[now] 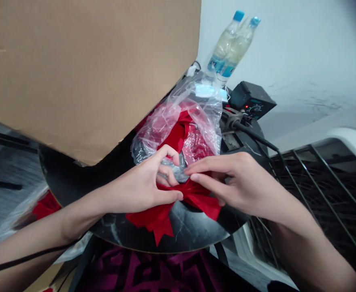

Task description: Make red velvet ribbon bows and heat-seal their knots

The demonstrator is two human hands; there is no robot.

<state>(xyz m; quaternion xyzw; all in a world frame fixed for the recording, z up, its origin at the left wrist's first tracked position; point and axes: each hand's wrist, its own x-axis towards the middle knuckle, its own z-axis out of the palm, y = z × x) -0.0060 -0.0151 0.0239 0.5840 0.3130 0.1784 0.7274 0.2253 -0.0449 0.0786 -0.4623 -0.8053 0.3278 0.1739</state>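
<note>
1. Red ribbon [196, 196] lies by the table's [185, 227] near edge.
2. Left grip [146, 182] holds it between thumb and fingers.
3. Right grip [238, 182] is at the ribbon; whether clenched, I cannot tell.

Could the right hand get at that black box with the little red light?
Probably yes: the right hand is at the red fabric, but the knob on the black box shows uncovered. A black cable runs between, so the hand would likely need to pass over it.
</note>
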